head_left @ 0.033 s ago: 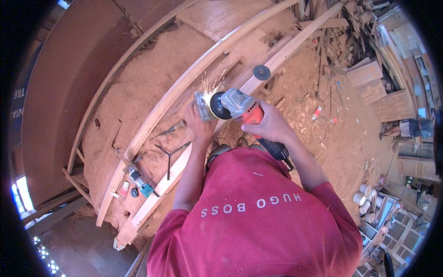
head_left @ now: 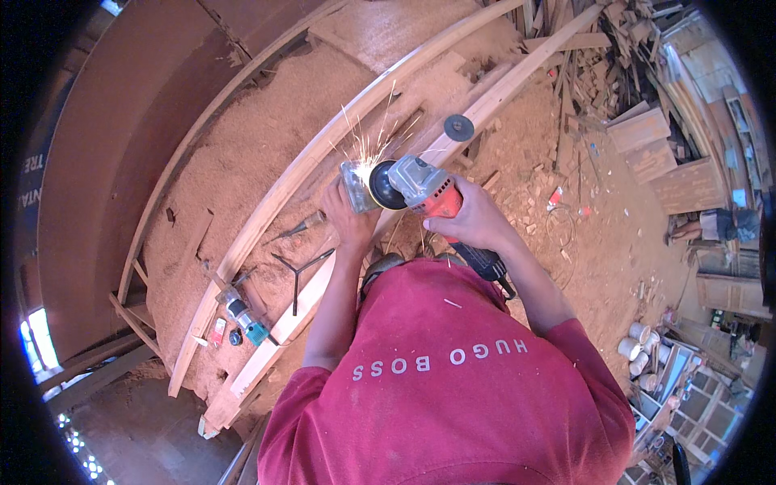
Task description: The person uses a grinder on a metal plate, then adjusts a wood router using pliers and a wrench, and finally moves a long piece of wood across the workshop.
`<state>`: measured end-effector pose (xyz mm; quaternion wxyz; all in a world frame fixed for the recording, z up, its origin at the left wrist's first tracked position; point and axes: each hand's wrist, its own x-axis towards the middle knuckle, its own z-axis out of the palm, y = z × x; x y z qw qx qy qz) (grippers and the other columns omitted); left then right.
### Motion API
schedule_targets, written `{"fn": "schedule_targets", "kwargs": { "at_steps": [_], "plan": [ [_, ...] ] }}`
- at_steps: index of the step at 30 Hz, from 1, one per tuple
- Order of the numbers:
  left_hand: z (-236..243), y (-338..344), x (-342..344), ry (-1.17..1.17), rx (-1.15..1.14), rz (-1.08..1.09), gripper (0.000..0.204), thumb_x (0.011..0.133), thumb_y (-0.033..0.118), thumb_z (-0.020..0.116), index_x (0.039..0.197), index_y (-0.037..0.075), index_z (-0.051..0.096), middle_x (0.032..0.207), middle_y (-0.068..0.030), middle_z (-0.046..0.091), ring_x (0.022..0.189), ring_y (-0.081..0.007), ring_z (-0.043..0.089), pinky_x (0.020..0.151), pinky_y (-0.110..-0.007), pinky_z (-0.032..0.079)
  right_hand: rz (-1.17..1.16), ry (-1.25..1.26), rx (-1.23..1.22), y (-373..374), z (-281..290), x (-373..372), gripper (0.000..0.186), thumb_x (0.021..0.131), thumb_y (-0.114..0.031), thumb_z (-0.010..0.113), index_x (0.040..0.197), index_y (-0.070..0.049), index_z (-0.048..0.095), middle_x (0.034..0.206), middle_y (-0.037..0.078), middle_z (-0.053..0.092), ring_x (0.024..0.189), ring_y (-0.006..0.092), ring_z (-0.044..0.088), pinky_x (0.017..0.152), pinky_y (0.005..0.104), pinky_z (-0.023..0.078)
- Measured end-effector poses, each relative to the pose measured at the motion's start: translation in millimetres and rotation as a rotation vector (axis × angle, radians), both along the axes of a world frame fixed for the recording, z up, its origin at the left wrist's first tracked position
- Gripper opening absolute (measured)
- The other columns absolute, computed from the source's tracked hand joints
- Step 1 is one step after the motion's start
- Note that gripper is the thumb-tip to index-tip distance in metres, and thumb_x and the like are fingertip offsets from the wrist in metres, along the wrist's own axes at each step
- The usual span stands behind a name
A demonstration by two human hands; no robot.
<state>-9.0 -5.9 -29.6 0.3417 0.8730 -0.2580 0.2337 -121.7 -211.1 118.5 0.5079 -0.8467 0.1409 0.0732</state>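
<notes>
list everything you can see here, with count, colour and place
angle grinder: 1, red and grey, centre, in right hand
metal piece: 1, grey, at the grinder's disc, sparks flying off it
loose disc: 1, dark, on the plank above the grinder
long planks: 2, pale wood, running diagonally
sawdust: reddish, covering the ground
small power tool: 1, teal and grey, lower left
wood offcuts: many, brown, upper right
left hand: holds metal piece
right hand: grips grinder

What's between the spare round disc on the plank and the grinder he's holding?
In the head view, only bare plank and a little sawdust separate the loose disc from the angle grinder; sparks fly off on the other side.
</notes>
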Motion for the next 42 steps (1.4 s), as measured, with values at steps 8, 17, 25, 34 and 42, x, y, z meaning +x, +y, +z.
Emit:
{"fn": "schedule_targets", "kwargs": {
  "at_steps": [8,17,25,34,42],
  "plan": [
    [-5,-5,2,-0.046,0.017,0.029,0.06,0.069,0.019,0.076,0.121,0.0,0.054,0.117,-0.02,0.053,0.108,-0.0387,0.05,0.089,-0.048,0.039,-0.002,-0.083,-0.032,9,-11,-4,0.063,0.064,-0.031,0.084,0.112,0.002,0.06,0.098,0.02,0.068,0.089,0.034,0.067,0.082,0.0403,0.053],
    [8,-7,-3,0.05,-0.027,0.002,0.07,0.064,0.021,0.078,0.124,0.0,0.05,0.116,-0.0204,0.051,0.109,-0.0392,0.049,0.092,-0.05,0.038,0.04,-0.092,-0.009,12,5,-6,0.066,0.066,-0.025,0.085,0.12,0.001,0.058,0.103,0.015,0.068,0.094,0.0239,0.066,0.088,0.0357,0.051],
    [14,-6,-8,0.057,-0.02,0.02,0.067,0.064,0.023,0.083,0.122,0.004,0.054,0.117,-0.0184,0.053,0.112,-0.039,0.05,0.092,-0.051,0.041,-0.024,-0.074,0.025,-5,-10,-7,0.065,0.064,-0.032,0.084,0.114,0.002,0.06,0.101,0.019,0.068,0.093,0.0317,0.067,0.084,0.039,0.052],
    [4,2,-11,0.031,-0.003,-0.017,0.07,0.067,0.025,0.081,0.126,0.003,0.052,0.122,-0.0184,0.053,0.113,-0.0393,0.05,0.094,-0.05,0.041,-0.011,0.0,-0.032,0,0,-8,0.066,0.065,-0.029,0.085,0.119,0.0,0.059,0.104,0.017,0.068,0.093,0.0258,0.067,0.087,0.0369,0.051],
    [8,2,-11,0.006,-0.051,-0.04,0.067,0.068,0.025,0.081,0.126,0.003,0.053,0.119,-0.02,0.053,0.112,-0.0406,0.05,0.092,-0.051,0.041,0.006,-0.003,-0.01,4,-6,-11,0.066,0.065,-0.029,0.085,0.118,0.0,0.06,0.101,0.017,0.069,0.092,0.0279,0.067,0.086,0.0381,0.052]
  ]
}}
